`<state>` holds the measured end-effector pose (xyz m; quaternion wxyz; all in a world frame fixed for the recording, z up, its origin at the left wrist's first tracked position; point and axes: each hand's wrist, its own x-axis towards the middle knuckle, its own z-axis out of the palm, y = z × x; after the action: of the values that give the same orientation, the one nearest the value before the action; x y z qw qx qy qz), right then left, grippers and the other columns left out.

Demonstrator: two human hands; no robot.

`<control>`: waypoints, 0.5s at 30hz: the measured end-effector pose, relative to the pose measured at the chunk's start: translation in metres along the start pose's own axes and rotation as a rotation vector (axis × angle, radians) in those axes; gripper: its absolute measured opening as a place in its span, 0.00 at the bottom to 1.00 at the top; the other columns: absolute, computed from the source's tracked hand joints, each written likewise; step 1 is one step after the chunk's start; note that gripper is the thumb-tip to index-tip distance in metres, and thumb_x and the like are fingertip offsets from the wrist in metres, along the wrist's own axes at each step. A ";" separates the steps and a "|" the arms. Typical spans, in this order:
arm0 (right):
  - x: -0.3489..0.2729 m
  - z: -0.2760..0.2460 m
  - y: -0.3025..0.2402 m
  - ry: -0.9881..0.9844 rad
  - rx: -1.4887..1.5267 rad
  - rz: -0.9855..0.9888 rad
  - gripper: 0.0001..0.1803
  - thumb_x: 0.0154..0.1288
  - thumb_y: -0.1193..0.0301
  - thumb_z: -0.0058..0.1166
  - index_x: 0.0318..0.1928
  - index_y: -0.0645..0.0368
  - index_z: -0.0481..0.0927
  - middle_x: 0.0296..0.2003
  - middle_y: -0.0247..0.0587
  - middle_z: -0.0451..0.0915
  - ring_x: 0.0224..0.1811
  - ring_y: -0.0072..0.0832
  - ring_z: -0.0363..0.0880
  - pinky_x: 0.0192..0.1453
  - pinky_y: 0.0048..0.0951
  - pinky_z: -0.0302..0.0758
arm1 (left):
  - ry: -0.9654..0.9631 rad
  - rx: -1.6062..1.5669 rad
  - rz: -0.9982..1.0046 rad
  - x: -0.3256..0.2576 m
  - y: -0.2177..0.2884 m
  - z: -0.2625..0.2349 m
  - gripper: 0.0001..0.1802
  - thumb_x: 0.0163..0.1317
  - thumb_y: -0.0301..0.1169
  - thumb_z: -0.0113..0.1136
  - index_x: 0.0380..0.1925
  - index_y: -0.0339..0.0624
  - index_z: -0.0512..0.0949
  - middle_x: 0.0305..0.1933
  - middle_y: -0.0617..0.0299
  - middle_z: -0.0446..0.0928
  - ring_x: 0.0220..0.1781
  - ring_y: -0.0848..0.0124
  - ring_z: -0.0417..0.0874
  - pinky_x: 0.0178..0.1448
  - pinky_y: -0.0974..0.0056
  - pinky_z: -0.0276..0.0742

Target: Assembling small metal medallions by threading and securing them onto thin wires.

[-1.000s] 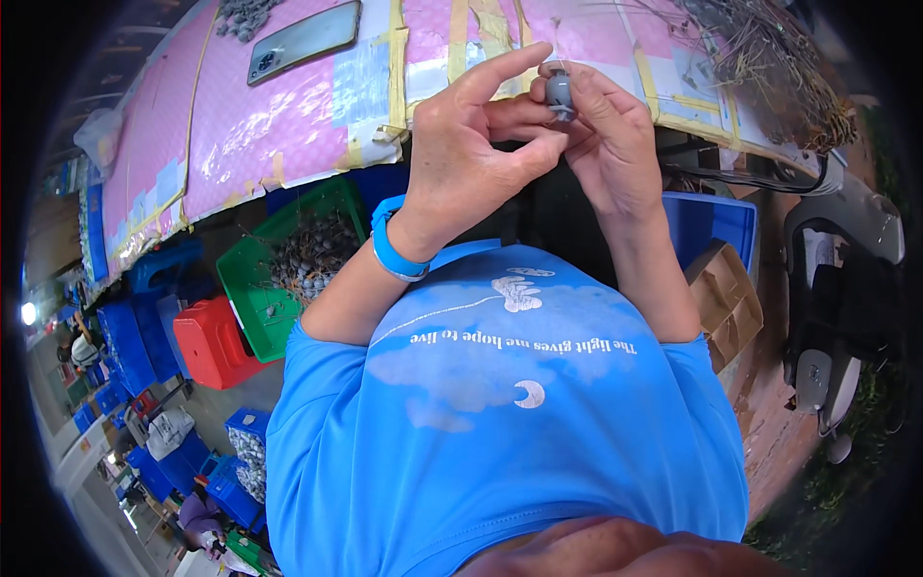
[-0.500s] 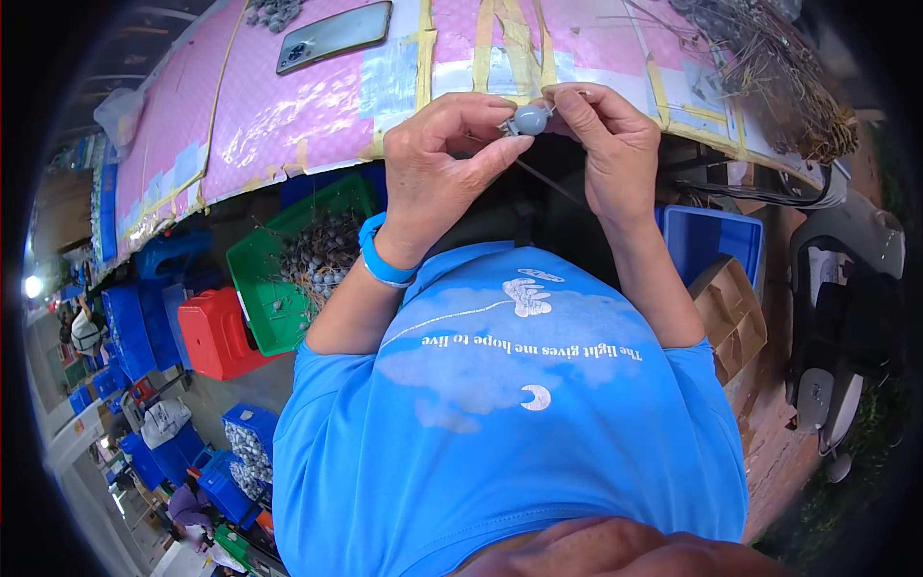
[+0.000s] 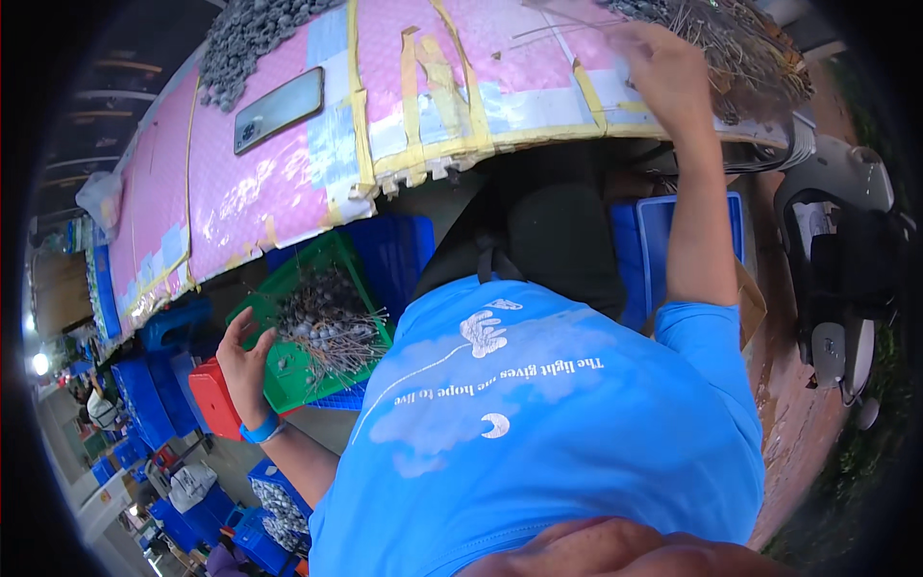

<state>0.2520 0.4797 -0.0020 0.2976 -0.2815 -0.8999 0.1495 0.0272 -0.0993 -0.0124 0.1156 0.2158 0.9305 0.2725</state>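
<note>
My left hand point(image 3: 247, 365) is at the left rim of a green crate point(image 3: 272, 389), its fingers parted with nothing visible in them. Inside that crate lies a heap of grey round beads on thin stems point(image 3: 332, 322). Over the far right of the table, my right hand point(image 3: 665, 77) is at the edge of a pile of thin brown and grey wire-like stems point(image 3: 735, 62). Motion smears its fingertips, so whether they hold a stem cannot be made out. Some loose thin stems point(image 3: 558, 34) lie just left of this hand.
The table point(image 3: 240, 202) has a pink, taped cover with a ragged front edge. On it are a phone point(image 3: 279, 111) and a heap of small grey pieces point(image 3: 255, 43). Below stand a red container point(image 3: 212, 394) and a blue crate point(image 3: 659, 250). A dark scooter-like vehicle point(image 3: 836, 250) is at right.
My hands have parted from the grey bead they held together. The left swung down to the green crate, the right up to the stem pile. The view has shifted, showing more of the grey heap.
</note>
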 end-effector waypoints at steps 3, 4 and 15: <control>0.020 0.004 0.009 -0.072 -0.204 0.011 0.16 0.65 0.61 0.54 0.49 0.52 0.84 0.43 0.50 0.84 0.44 0.48 0.82 0.50 0.41 0.77 | 0.105 -0.377 0.062 0.035 0.051 0.025 0.20 0.58 0.22 0.67 0.52 0.34 0.79 0.48 0.56 0.83 0.48 0.71 0.84 0.50 0.68 0.81; 0.026 0.007 0.009 -0.091 -0.339 -0.002 0.16 0.65 0.60 0.52 0.49 0.52 0.83 0.43 0.52 0.83 0.45 0.51 0.81 0.50 0.43 0.77 | 0.102 -0.364 0.120 0.051 0.072 0.036 0.20 0.59 0.21 0.67 0.53 0.35 0.79 0.49 0.56 0.83 0.50 0.70 0.84 0.50 0.68 0.81; 0.038 0.065 -0.013 -0.103 0.077 -0.118 0.11 0.61 0.70 0.59 0.41 0.62 0.84 0.38 0.54 0.83 0.38 0.47 0.82 0.44 0.40 0.77 | -0.008 -0.164 0.816 0.265 0.280 0.154 0.19 0.63 0.32 0.66 0.52 0.38 0.80 0.44 0.59 0.83 0.43 0.68 0.86 0.43 0.68 0.83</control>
<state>0.1810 0.4857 -0.0298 0.2699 -0.2082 -0.9226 0.1805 -0.0602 0.3066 -0.0091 0.0186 0.5581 0.7434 0.3683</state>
